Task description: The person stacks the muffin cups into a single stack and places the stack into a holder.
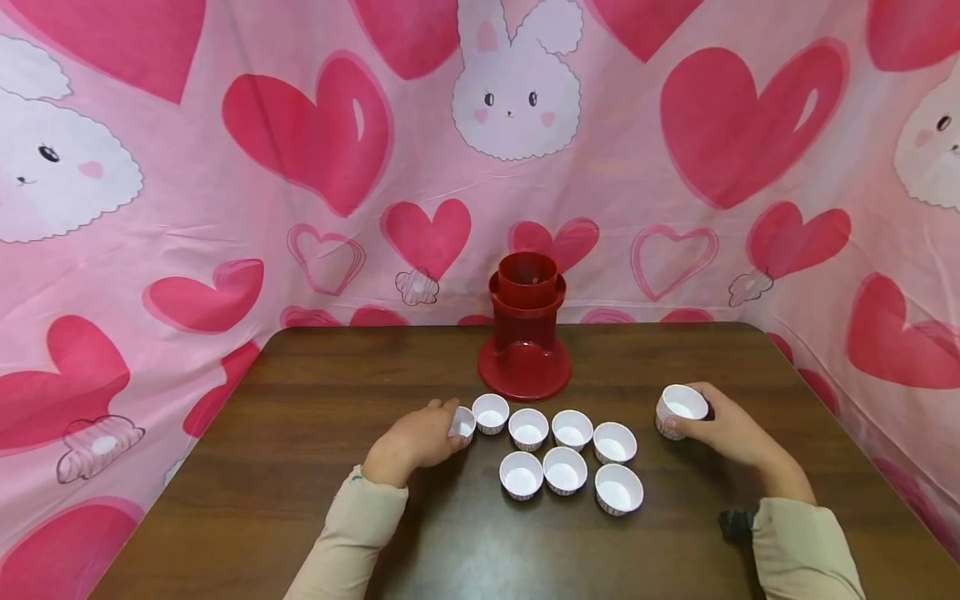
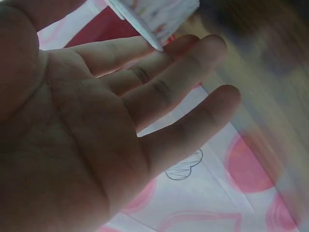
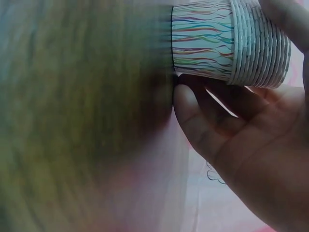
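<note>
My left hand (image 1: 426, 435) is at the left end of the cup group, thumb and fingers on either side of a white paper cup (image 1: 462, 426). In the left wrist view that paper cup (image 2: 157, 19) is cut off by the top edge; the other fingers extend past it, and the thumb tip is out of frame. At the right, my right hand (image 1: 731, 427) grips a stack of nested paper cups (image 1: 683, 402). Its wavy coloured stripes and several stacked rims (image 3: 258, 43) show in the right wrist view, base at the tabletop.
Several single paper cups (image 1: 566, 471) stand upright in two rough rows between the hands. Behind them, a red cylindrical stand (image 1: 525, 367) with a round base sits near the back edge of the brown table (image 1: 360, 367). A pink heart-print cloth (image 1: 322, 250) hangs around the table.
</note>
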A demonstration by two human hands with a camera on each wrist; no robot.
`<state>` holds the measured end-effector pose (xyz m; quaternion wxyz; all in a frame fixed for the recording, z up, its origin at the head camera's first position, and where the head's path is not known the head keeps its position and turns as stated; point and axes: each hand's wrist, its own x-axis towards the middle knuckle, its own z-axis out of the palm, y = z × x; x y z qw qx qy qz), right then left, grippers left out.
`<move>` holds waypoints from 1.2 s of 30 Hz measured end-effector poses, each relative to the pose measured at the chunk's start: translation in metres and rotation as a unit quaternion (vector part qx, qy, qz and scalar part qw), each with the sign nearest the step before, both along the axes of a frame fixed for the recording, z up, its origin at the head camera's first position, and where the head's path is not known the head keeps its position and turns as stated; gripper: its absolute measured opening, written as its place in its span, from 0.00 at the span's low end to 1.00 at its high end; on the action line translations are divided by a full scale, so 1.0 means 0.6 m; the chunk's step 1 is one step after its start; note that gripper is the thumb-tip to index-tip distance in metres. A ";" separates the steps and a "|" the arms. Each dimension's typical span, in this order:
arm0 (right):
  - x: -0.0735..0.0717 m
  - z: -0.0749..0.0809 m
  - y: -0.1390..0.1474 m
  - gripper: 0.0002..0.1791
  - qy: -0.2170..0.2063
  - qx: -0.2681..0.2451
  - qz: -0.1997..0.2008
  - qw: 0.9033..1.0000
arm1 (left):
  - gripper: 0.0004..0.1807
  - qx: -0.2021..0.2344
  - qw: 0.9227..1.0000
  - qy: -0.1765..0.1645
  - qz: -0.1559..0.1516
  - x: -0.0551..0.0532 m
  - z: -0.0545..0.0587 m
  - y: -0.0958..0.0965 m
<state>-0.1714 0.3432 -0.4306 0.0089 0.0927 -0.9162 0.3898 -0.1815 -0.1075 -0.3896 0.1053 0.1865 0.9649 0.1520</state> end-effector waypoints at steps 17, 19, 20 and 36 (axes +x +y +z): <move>-0.003 -0.008 -0.002 0.30 -0.017 -0.003 -0.013 1.000 | 0.27 0.049 0.998 0.011 0.024 -0.018 0.009 -0.026; -0.002 -0.010 -0.001 0.32 -0.022 -0.008 -0.013 1.000 | 0.27 0.053 0.998 0.018 0.027 -0.021 0.010 -0.030; -0.002 -0.010 -0.002 0.32 -0.023 -0.012 -0.013 1.000 | 0.27 0.057 0.998 0.025 0.025 -0.022 0.011 -0.032; -0.004 -0.021 0.000 0.35 -0.030 -0.073 -0.008 0.997 | 0.31 0.284 0.948 0.132 -0.062 -0.026 0.022 0.007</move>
